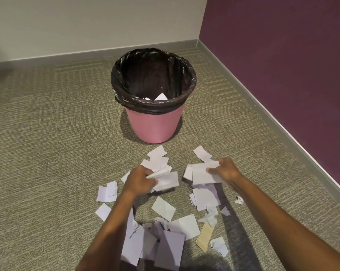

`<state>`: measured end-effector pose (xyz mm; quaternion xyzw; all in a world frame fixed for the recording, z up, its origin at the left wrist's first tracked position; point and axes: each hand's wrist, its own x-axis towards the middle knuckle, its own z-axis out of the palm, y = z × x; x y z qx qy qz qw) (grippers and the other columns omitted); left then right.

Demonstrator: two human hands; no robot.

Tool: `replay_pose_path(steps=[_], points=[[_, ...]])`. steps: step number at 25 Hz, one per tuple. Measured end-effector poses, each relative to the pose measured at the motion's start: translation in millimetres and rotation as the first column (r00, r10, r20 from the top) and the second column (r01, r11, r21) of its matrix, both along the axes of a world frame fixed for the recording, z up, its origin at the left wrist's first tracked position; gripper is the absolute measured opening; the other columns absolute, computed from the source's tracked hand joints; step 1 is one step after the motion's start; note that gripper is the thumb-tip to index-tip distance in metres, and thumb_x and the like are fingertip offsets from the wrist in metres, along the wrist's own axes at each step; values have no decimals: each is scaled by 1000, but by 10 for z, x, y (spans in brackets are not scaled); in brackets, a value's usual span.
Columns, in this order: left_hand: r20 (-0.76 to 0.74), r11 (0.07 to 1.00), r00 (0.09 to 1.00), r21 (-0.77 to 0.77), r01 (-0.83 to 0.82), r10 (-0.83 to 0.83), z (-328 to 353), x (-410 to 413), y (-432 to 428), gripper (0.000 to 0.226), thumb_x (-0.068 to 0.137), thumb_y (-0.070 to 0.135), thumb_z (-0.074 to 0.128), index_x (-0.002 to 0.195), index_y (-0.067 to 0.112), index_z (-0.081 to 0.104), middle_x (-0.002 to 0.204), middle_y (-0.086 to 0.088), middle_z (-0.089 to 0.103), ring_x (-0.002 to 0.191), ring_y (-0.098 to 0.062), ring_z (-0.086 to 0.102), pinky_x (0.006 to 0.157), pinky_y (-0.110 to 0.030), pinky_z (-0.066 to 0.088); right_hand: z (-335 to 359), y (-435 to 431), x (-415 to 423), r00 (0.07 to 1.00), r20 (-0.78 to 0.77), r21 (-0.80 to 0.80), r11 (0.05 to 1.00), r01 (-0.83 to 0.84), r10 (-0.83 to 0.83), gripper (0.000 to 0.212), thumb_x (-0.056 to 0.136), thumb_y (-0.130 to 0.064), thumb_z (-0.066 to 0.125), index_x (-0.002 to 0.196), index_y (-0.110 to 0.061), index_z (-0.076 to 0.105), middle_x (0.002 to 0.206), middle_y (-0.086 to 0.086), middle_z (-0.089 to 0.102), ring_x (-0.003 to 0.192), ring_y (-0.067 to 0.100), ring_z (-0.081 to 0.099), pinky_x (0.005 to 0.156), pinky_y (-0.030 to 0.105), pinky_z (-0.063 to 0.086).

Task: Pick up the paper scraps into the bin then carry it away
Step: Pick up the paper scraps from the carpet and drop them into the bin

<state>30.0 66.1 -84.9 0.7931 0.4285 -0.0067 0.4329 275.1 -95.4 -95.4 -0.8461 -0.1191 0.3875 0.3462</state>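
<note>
Paper scraps (163, 208) lie strewn over the carpeted floor (48, 153) just in front of the pink bin (153, 126), whose black liner (153, 106) is folded over the rim, and a few white pieces already show inside it. Both arms reach low so each hand can gather its own share: the left hand (139, 180) is closed around a crumpled bunch, and the right hand (226, 171) pinches a flat stack between thumb and fingers.
</note>
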Motion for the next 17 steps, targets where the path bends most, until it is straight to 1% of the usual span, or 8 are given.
replay_pose_path(steps=[2, 4, 8, 9, 10, 12, 14, 17], points=[[89, 999, 995, -21, -32, 34, 226, 0, 138, 15, 76, 7, 75, 64, 17, 73, 54, -1, 63, 38, 2, 52, 41, -9, 35, -134, -84, -115, 994, 61, -110, 991, -82, 89, 54, 81, 2, 73, 131, -3, 53, 114, 17, 66, 91, 25, 66, 76, 30, 59], [156, 995, 984, -57, -79, 87, 387, 0, 208, 15, 76, 8, 75, 65, 18, 75, 52, 3, 63, 39, 2, 51, 42, -9, 36, -263, -142, -208, 967, 139, -207, 961, -182, 212, 64, 80, 0, 75, 137, -6, 48, 121, 16, 62, 96, 20, 58, 86, 25, 51], [181, 989, 981, -135, -52, 76, 417, 8, 245, 15, 71, 8, 76, 59, 16, 74, 58, -2, 66, 49, -8, 56, 46, -16, 41, -469, -153, -238, 914, 136, -279, 900, -336, 383, 91, 75, -4, 80, 150, -16, 29, 132, 18, 57, 104, 26, 61, 92, 34, 49], [144, 989, 989, -148, 6, 16, 364, 9, 223, 5, 69, 9, 77, 65, 10, 75, 64, -6, 68, 54, -12, 58, 49, -17, 43, -520, -145, -228, 892, 132, -300, 875, -379, 432, 95, 76, -6, 80, 152, -18, 25, 136, 18, 55, 97, 23, 62, 92, 37, 49], [74, 986, 996, -151, 65, -54, 266, 3, 159, 8, 69, 11, 76, 71, 4, 75, 69, -10, 69, 59, -16, 60, 52, -19, 43, -531, -131, -230, 871, 125, -329, 848, -415, 475, 96, 76, -8, 80, 153, -21, 23, 138, 18, 53, 90, 21, 60, 93, 39, 49], [-65, 978, 989, -174, 117, -130, -31, -26, -80, 11, 69, 10, 73, 78, 3, 73, 70, -8, 66, 63, -18, 63, 49, -18, 43, -556, -103, -221, 824, 141, -397, 794, -461, 549, 94, 77, -14, 79, 152, -24, 24, 137, 17, 54, 99, 26, 61, 92, 40, 49], [-129, 985, 984, -140, 102, -120, -343, -58, -377, 10, 69, 13, 69, 79, 10, 68, 72, -1, 60, 74, -24, 67, 48, -17, 40, -566, -91, -207, 790, 173, -456, 758, -465, 589, 86, 78, -18, 78, 149, -24, 29, 130, 16, 58, 109, 32, 61, 90, 40, 51], [-307, 977, 937, 79, 200, -167, -705, -34, -723, 35, 73, 23, 66, 107, 16, 63, 111, -5, 51, 110, -26, 53, 81, -30, 46, -571, -75, -211, 754, 228, -515, 734, -443, 616, 72, 80, -20, 76, 140, -18, 38, 125, 14, 59, 109, 33, 61, 88, 40, 52]])
